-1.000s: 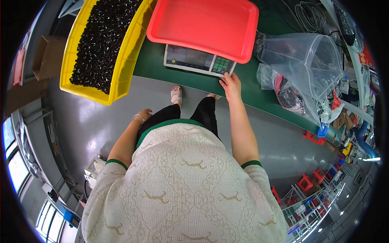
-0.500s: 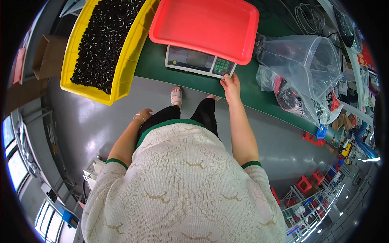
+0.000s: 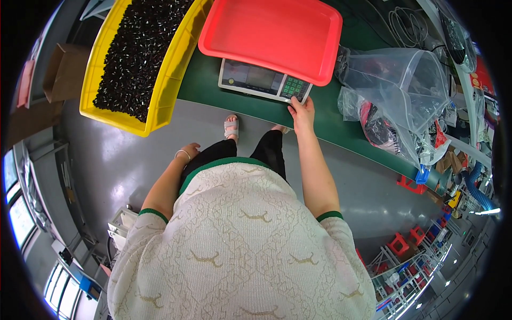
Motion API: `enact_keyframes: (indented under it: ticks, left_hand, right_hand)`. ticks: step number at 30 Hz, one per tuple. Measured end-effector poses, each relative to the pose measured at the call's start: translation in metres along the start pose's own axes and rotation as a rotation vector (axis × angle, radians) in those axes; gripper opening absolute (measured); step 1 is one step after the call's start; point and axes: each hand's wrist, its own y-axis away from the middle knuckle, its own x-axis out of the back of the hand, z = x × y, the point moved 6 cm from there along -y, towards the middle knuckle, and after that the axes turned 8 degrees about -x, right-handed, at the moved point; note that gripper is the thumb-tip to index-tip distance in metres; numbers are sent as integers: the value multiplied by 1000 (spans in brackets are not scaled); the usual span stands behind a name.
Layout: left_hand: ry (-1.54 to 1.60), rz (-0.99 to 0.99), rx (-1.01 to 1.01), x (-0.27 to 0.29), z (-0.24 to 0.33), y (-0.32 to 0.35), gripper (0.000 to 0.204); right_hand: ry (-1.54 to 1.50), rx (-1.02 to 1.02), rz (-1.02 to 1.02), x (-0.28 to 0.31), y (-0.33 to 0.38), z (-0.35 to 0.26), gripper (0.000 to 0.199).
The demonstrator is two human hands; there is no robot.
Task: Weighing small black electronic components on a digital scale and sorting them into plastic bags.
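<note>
A white counting scale [image 3: 249, 92] with a dark display and green keys stands at the edge of the green table. My right hand [image 3: 303, 114] is at its front right corner, a fingertip touching the lower edge of the keypad [image 3: 294, 87]. The fingers are apart and hold nothing. A red tray [image 3: 269, 32] lies on top of the scale and hangs over its upper part. My left hand [image 3: 189, 151], with a bracelet at the wrist, hangs beside my left thigh, loosely open with nothing visible in it.
Left of the scale, a yellow bin [image 3: 160, 101] full of small dark pieces [image 3: 136, 58] juts past the table edge. Clear plastic bags [image 3: 397, 85] lie to the right on the green table [image 3: 330, 120]. Coiled cable [image 3: 408, 26] sits behind them; a red stool [image 3: 410, 184] stands beyond.
My right hand has shifted slightly left along the scale's front edge. My left hand stays at my thigh, and the tray stays on the scale.
</note>
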Motion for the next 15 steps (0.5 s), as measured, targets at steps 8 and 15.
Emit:
enact_keyframes:
  ticks: [8,15]
  left_hand:
    - [8,5,8,1,1,1,40]
    - [33,21,-25,1,3,-8,39]
  right_hand:
    - [1,8,39,0,0,-6,68]
    - [433,2,47,27,48,-35,40]
